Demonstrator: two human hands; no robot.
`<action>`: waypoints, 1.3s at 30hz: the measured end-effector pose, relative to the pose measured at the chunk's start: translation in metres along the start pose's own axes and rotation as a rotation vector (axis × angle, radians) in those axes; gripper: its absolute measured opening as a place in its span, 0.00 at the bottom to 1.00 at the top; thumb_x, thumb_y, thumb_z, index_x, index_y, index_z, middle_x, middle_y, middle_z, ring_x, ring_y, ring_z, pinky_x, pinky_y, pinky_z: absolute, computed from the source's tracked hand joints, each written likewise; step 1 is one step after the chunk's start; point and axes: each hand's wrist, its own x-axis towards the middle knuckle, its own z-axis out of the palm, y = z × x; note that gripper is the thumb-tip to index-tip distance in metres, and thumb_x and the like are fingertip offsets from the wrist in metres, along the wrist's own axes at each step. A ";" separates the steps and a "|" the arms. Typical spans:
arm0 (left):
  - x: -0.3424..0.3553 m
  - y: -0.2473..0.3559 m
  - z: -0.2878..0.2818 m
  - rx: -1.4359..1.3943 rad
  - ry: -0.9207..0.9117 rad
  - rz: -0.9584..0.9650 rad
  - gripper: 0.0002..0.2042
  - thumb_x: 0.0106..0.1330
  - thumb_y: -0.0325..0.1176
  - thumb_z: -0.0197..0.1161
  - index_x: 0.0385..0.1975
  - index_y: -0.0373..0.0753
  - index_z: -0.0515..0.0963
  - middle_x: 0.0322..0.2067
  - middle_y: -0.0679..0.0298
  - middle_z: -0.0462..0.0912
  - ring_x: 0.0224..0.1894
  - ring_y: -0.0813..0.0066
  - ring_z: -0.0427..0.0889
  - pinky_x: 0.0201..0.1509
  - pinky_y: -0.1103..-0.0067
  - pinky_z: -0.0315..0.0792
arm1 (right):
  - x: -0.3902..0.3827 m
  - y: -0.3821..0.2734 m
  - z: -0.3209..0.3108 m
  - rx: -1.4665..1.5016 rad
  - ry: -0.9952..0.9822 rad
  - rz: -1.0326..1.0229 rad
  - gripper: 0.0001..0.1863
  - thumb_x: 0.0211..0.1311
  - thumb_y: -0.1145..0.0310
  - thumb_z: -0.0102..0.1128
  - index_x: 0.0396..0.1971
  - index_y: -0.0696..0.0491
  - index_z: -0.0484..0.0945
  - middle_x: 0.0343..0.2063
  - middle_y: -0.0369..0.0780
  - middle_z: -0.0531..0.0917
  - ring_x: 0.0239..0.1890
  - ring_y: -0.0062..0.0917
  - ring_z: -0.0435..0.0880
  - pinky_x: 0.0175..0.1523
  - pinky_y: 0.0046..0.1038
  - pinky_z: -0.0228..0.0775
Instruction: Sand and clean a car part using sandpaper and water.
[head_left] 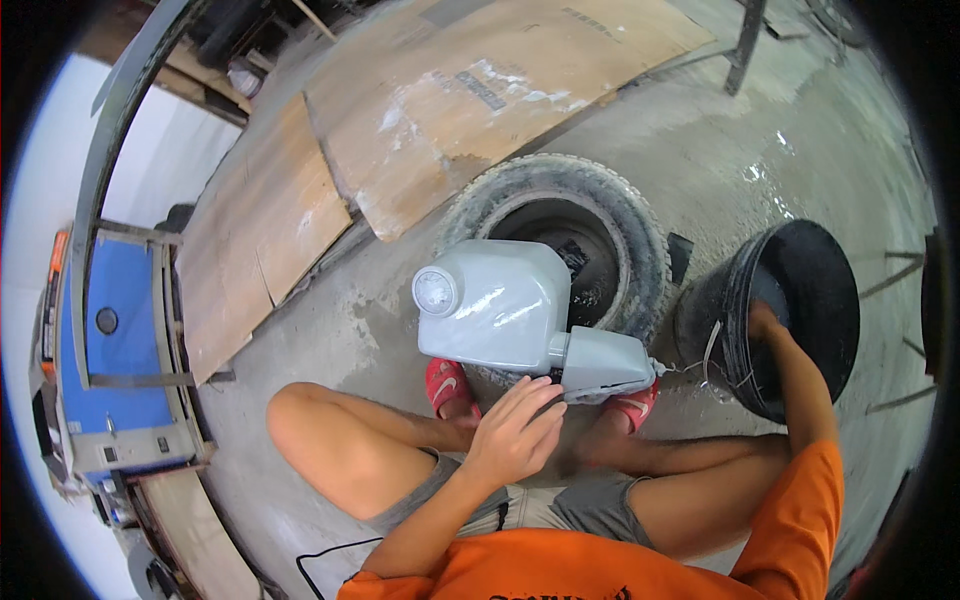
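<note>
A glossy pale-grey casing point(500, 305) with a round boss at its left end lies across a tyre in front of me. A smaller box-shaped section point(605, 362) joins it at the lower right, with a dark strip along its near edge. Against that near edge rest the stretched fingers of my left hand point(515, 430). My right hand point(764, 322) reaches down inside a black bucket point(715, 320) to the right; its fingers are hidden. Wire or string point(712, 345) hangs at the bucket's left side, near splashing water.
Under the casing is the worn tyre point(640, 230), dark inside its rim. Flattened cardboard sheets point(350, 130) cover the floor beyond. At the left stand a blue-and-grey machine point(120, 320) and a metal frame point(85, 250). Wet concrete floor point(760, 150) lies at the right.
</note>
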 end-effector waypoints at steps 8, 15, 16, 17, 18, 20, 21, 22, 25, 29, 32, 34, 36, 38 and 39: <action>0.048 0.011 0.033 -0.096 0.081 0.120 0.10 0.59 0.24 0.68 0.41 0.33 0.82 0.49 0.53 0.82 0.56 0.51 0.82 0.68 0.55 0.73 | 0.043 0.097 0.034 0.307 0.283 0.059 0.18 0.63 0.63 0.52 0.47 0.56 0.82 0.48 0.53 0.84 0.54 0.51 0.82 0.64 0.45 0.72; 0.066 -0.006 0.046 -0.010 -0.133 0.153 0.13 0.65 0.33 0.64 0.46 0.33 0.81 0.52 0.52 0.81 0.63 0.49 0.76 0.73 0.53 0.64 | -0.075 0.056 -0.098 1.553 -0.015 0.271 0.04 0.50 0.73 0.49 0.19 0.48 0.68 0.22 0.37 0.74 0.24 0.31 0.75 0.36 0.36 0.78; 0.064 -0.010 0.046 0.063 -0.203 0.151 0.14 0.66 0.35 0.63 0.47 0.32 0.81 0.53 0.52 0.81 0.65 0.48 0.74 0.74 0.52 0.62 | -0.099 0.036 -0.118 1.743 -0.085 0.228 0.04 0.48 0.75 0.50 0.20 0.49 0.69 0.21 0.37 0.74 0.22 0.29 0.75 0.31 0.33 0.78; 0.062 -0.017 0.046 0.047 -0.184 0.153 0.14 0.66 0.35 0.63 0.47 0.32 0.81 0.53 0.52 0.81 0.65 0.48 0.74 0.74 0.52 0.62 | -0.117 0.010 -0.131 1.935 0.049 0.228 0.04 0.47 0.77 0.50 0.20 0.49 0.70 0.21 0.35 0.75 0.18 0.27 0.74 0.23 0.28 0.75; 0.061 -0.024 0.044 0.121 -0.221 0.163 0.15 0.68 0.36 0.61 0.48 0.32 0.81 0.55 0.52 0.81 0.67 0.48 0.73 0.75 0.51 0.60 | -0.134 -0.014 -0.146 1.886 0.120 0.251 0.04 0.47 0.77 0.50 0.20 0.49 0.70 0.21 0.35 0.75 0.18 0.27 0.74 0.23 0.28 0.75; 0.057 -0.039 0.038 0.181 -0.262 0.193 0.17 0.70 0.38 0.59 0.49 0.31 0.81 0.57 0.52 0.80 0.69 0.48 0.71 0.76 0.50 0.57 | -0.163 -0.057 -0.171 1.780 0.218 0.099 0.05 0.48 0.79 0.51 0.20 0.51 0.72 0.21 0.35 0.75 0.17 0.27 0.76 0.20 0.29 0.78; 0.055 -0.047 0.034 0.219 -0.242 0.184 0.17 0.72 0.39 0.58 0.50 0.32 0.81 0.59 0.52 0.80 0.70 0.49 0.70 0.77 0.50 0.55 | -0.173 -0.080 -0.181 1.727 0.199 -0.002 0.05 0.49 0.79 0.51 0.20 0.51 0.72 0.20 0.34 0.75 0.18 0.26 0.78 0.21 0.29 0.81; 0.054 -0.056 0.029 0.275 -0.222 0.188 0.18 0.74 0.41 0.56 0.52 0.33 0.81 0.60 0.52 0.80 0.72 0.50 0.68 0.78 0.49 0.53 | -0.180 -0.104 -0.190 1.694 0.222 -0.056 0.06 0.51 0.78 0.52 0.20 0.51 0.72 0.20 0.34 0.75 0.19 0.25 0.79 0.23 0.29 0.84; 0.053 -0.076 0.016 0.317 -0.228 0.219 0.19 0.76 0.44 0.54 0.53 0.36 0.82 0.60 0.53 0.80 0.73 0.52 0.67 0.78 0.49 0.52 | -0.195 -0.182 -0.220 1.490 0.092 -0.254 0.02 0.54 0.79 0.55 0.24 0.57 0.75 0.21 0.37 0.75 0.23 0.28 0.81 0.31 0.34 0.87; 0.077 -0.092 0.005 0.443 -0.401 0.400 0.20 0.76 0.46 0.53 0.52 0.38 0.82 0.57 0.57 0.82 0.71 0.55 0.70 0.78 0.51 0.53 | -0.206 -0.314 -0.231 1.398 -0.157 -0.436 0.17 0.54 0.82 0.56 0.45 0.71 0.69 0.36 0.47 0.75 0.32 0.43 0.86 0.37 0.46 0.91; 0.118 -0.107 -0.002 0.519 -0.660 0.366 0.18 0.75 0.47 0.53 0.50 0.40 0.82 0.54 0.58 0.84 0.64 0.56 0.76 0.72 0.58 0.62 | -0.222 -0.379 -0.235 0.810 -0.084 -0.663 0.13 0.57 0.78 0.54 0.39 0.73 0.77 0.34 0.58 0.83 0.32 0.41 0.91 0.36 0.36 0.88; 0.143 -0.118 -0.009 0.077 -0.503 0.337 0.18 0.75 0.48 0.53 0.47 0.43 0.82 0.50 0.58 0.86 0.57 0.55 0.81 0.65 0.64 0.71 | -0.232 -0.395 -0.241 0.741 -0.041 -0.585 0.14 0.57 0.77 0.52 0.34 0.73 0.80 0.30 0.59 0.85 0.27 0.39 0.91 0.34 0.34 0.86; 0.168 -0.125 -0.004 0.223 -0.665 0.130 0.17 0.74 0.50 0.53 0.48 0.48 0.82 0.47 0.55 0.86 0.54 0.53 0.83 0.60 0.67 0.75 | -0.239 -0.392 -0.248 0.693 0.025 -0.521 0.16 0.56 0.77 0.49 0.36 0.75 0.80 0.29 0.59 0.86 0.23 0.40 0.90 0.34 0.34 0.86; 0.179 -0.128 0.000 0.281 -0.732 -0.200 0.17 0.72 0.47 0.53 0.45 0.46 0.86 0.49 0.54 0.86 0.52 0.50 0.83 0.56 0.61 0.77 | -0.241 -0.377 -0.254 0.605 0.214 -0.555 0.16 0.57 0.71 0.54 0.27 0.72 0.83 0.24 0.56 0.87 0.25 0.40 0.91 0.37 0.36 0.86; 0.179 -0.127 0.002 0.349 -0.738 -0.210 0.16 0.71 0.44 0.56 0.47 0.42 0.84 0.56 0.54 0.83 0.59 0.53 0.80 0.60 0.62 0.75 | -0.240 -0.368 -0.255 0.638 0.191 -0.548 0.16 0.57 0.72 0.52 0.26 0.71 0.84 0.23 0.55 0.87 0.24 0.38 0.91 0.38 0.35 0.86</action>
